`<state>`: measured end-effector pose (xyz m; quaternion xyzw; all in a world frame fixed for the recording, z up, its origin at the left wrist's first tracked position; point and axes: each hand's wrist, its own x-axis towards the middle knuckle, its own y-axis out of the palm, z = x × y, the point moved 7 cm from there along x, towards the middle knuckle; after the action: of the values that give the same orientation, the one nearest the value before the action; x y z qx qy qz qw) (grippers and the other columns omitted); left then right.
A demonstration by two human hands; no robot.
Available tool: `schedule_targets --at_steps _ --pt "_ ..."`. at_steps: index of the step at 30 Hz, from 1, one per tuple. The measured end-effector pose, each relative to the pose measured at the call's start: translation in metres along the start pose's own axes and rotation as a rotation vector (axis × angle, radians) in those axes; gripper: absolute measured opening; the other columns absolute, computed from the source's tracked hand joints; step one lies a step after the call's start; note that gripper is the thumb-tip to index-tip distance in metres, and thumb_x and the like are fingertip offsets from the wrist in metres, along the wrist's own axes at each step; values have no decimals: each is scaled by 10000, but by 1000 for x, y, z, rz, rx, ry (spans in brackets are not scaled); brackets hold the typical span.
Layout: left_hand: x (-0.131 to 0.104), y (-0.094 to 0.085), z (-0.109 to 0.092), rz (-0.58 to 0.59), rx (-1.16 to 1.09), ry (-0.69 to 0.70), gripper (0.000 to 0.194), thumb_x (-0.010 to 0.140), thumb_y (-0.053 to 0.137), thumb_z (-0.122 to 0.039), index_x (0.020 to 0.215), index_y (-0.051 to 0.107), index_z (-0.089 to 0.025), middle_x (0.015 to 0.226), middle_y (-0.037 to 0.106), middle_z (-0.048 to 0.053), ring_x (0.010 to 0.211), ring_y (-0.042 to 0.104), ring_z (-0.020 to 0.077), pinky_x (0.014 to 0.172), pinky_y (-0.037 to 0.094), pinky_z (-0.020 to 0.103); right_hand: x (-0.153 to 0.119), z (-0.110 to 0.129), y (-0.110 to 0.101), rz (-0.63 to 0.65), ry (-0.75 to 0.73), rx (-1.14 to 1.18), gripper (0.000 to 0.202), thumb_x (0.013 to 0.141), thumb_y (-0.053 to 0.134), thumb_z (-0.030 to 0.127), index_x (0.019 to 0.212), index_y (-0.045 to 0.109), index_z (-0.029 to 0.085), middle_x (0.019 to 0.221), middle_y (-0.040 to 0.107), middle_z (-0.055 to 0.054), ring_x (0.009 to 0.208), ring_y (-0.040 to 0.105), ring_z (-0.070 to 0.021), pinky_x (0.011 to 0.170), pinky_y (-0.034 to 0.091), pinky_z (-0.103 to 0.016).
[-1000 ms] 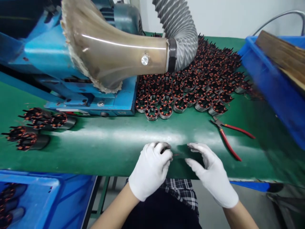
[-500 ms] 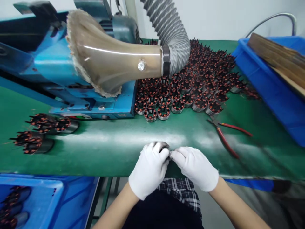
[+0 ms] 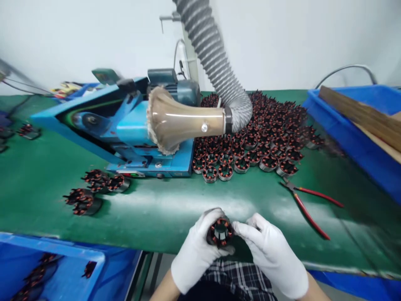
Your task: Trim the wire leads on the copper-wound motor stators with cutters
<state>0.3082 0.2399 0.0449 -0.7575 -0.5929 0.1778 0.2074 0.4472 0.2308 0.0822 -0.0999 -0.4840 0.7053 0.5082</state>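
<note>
Many wound stators (image 3: 260, 138) beyond red pliers (image 3: 308, 205), beside blue machine (image 3: 125, 129).

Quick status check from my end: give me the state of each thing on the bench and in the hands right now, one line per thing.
left hand: gloved, gripping the motor coil
right hand: gloved, fingertips at the coil
motor coil: held at the bench edge, open end facing up
pliers: lying on the mat, handles spread
coil pile: standing packed behind the pliers
blue machine: sits under the hose funnel
left coils: lying on their sides
</note>
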Motion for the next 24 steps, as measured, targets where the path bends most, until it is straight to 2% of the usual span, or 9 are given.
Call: schedule_targets --at_steps 2,4,6,10,12,16,19,22,24 --pt "0 -6 -11 -30 -171 3 495 607 678 -121 1050 492 -236 1027 590 27 928 588 187 827 502 344 6 1 -7 -34 64 122 267 874 376 125 913 633 183 657 429 -17 548 427 -135 492 369 -228" --pt "-2 -14 -28 -30 -276 110 287 631 640 -97 868 547 -229 956 590 11 897 588 178 807 507 329 12 -2 -11 -37 187 252 216 858 437 166 781 637 188 645 467 -15 573 460 -142 529 379 -243" --pt "-7 -24 -42 -45 -262 239 205 672 621 -103 817 559 -233 977 567 19 928 571 183 821 496 336 16 -7 -9 17 347 380 217 820 473 179 647 604 183 601 476 -4 583 481 -150 540 374 -249" --pt "-14 -35 -45 -119 25 257 568 687 554 -37 1184 412 -272 1223 429 95 1166 417 252 943 404 455 16 -8 -4 123 561 684 245 779 477 217 541 514 170 545 413 23 500 455 -128 465 347 -226" --pt "-12 -32 -44 -26 54 223 564 688 494 -1 1178 418 -271 1195 457 89 1144 435 237 941 406 447 14 -7 -3 120 601 718 253 778 480 233 534 499 172 547 398 28 468 437 -119 445 343 -223" --pt "-8 -21 -50 182 -109 189 346 669 553 -58 947 545 -264 960 572 21 908 562 191 803 505 348 9 -2 -15 -40 523 420 228 796 483 210 587 572 186 603 490 -10 583 495 -162 546 386 -258" --pt "-9 -22 -51 105 -100 190 334 699 573 -111 989 538 -274 1052 548 40 1001 530 223 851 484 388 6 3 -26 -163 450 287 193 822 462 209 722 627 199 683 541 -33 638 510 -179 607 399 -282" --pt "-12 -25 -49 -51 29 207 539 697 560 -82 1187 414 -250 1219 441 99 1165 416 252 954 406 439 4 -2 -21 -87 533 396 231 805 491 207 587 569 196 603 501 -11 594 504 -167 554 388 -260" --pt "-12 -23 -48 -64 111 237 566 682 550 -44 1192 412 -248 1224 443 97 1175 412 242 969 393 427 1 -6 -13 -25 610 551 277 785 514 210 509 505 188 556 469 5 542 492 -149 506 378 -242"
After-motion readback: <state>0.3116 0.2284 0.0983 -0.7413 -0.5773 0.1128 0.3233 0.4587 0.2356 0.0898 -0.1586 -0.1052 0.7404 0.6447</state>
